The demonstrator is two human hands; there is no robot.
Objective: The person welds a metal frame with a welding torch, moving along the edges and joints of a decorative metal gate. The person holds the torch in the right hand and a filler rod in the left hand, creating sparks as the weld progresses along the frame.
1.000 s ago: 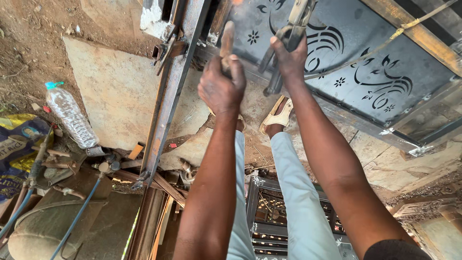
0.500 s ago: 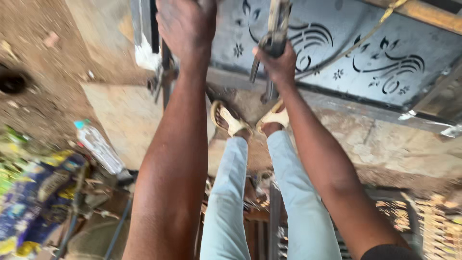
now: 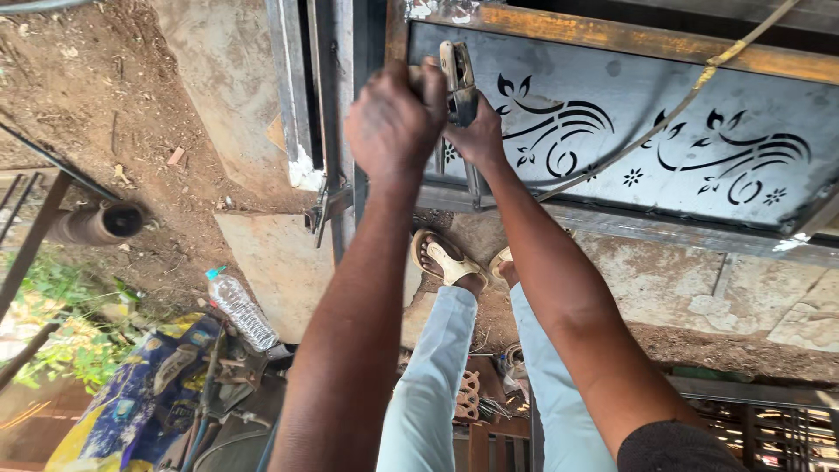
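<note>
Steel fills the upper right of the frame: a grey panel [image 3: 664,149] cut through with scrolls and small flowers, edged above by a rusty bar [image 3: 629,35] and below by a plain frame rail [image 3: 664,232]. Both hands meet at the panel's left end, near the top centre of the frame. The left hand [image 3: 395,118] shows its back to the camera, fingers curled shut into a fist around something I cannot make out. Just beside it, touching, the right hand [image 3: 479,138] is closed on a metal clamp [image 3: 458,74], which stands upright against the panel's face; its silver top pokes out above the knuckles. A thin yellowish cable [image 3: 682,100] runs slantwise across the panel from the upper right down towards the right hand.

Left of the hands, upright metal posts [image 3: 328,96] stand side by side, with a small latch [image 3: 322,210] at their foot. Below the hands, at centre frame, two sandalled feet [image 3: 450,262] rest on stone slabs [image 3: 664,280], with pale trouser legs [image 3: 428,385] running to the lower edge. At lower left a clear plastic bottle [image 3: 240,310] lies tilted beside a blue patterned cloth [image 3: 131,402] heaped with tools. A dark pipe [image 3: 96,223] lies on bare earth at the left edge.
</note>
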